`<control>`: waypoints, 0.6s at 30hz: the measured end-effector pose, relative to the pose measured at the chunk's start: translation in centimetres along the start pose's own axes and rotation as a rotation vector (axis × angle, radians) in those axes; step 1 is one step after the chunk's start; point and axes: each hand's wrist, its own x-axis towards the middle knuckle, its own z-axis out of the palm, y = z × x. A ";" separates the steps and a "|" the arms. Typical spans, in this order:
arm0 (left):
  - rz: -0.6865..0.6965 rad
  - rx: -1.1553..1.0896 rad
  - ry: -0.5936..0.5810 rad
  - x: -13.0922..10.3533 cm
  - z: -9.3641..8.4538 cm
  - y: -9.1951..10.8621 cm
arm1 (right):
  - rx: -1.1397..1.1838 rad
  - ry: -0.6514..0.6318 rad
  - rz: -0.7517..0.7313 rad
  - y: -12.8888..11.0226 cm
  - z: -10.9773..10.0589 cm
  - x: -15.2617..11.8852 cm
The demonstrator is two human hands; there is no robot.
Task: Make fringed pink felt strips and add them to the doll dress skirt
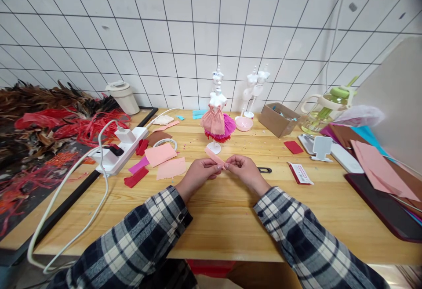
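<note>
Between my two hands is a narrow folded strip of pink crepe paper (214, 156), raised a little over the table. My left hand (203, 171) pinches its lower edge with thumb and fingertips. At the strip's right end, the thumb and forefinger of my right hand (243, 170) close on it, and the two hands nearly touch. Just behind stands a small white mannequin (217, 99) on a round base, wearing a skirt (216, 123) of pink, magenta and red layers. Pink paper pieces (171, 168) lie left of my left hand. A black tool (264, 170), partly hidden, lies beside my right hand.
A white power strip (114, 159) with cables and a tape roll (165, 143) are at left. Behind are a pink bowl (244, 124), a cardboard box (278, 120) and two bare mannequins (255, 84). Right are a phone stand (321, 148), a bottle (329, 109) and paper sheets (379, 166).
</note>
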 end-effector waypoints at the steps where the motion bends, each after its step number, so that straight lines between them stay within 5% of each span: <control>1: 0.001 0.000 -0.001 0.0 0.0 0.0 | 0.002 -0.004 -0.002 0.0 0.0 0.0; 11: -0.001 0.003 -0.020 0.3 -0.2 -0.2 | -0.052 -0.073 0.001 0.4 0.0 0.1; 14: -0.016 -0.042 0.022 0.4 -0.2 -0.4 | -0.324 -0.048 -0.074 -0.3 -2.0 0.2; 18: -0.020 -0.129 0.059 0.6 -0.5 -0.5 | -0.956 0.079 -0.160 -1.0 -7.3 0.4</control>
